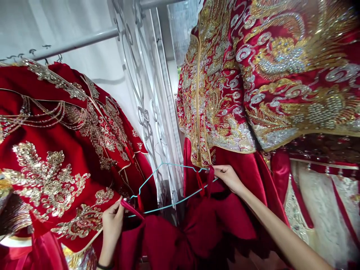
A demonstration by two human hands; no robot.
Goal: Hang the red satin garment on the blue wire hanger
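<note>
A dark red garment (168, 240) with a large bow-like gather hangs low in the middle, its lower part running out of view. Above it a light blue hanger (174, 203) tilts, its thin hook pointing up toward the white ironwork. At the hanger's left end, my left hand (112, 221) is closed, pinching a red strap of the garment between thumb and fingers. My right hand (230, 179) is closed at the right end, fingers pinched on the other strap beside the hanger's shoulder. Whether either hand also grips the hanger itself is hidden by the fingers.
On the left, a red gown (70, 150) with gold sequin motifs hangs from a grey rail (90, 39). To the right hang red jackets (216, 93) with gold and silver embroidery. White scrolled ironwork (144, 112) and a pale curtain (70, 22) stand behind.
</note>
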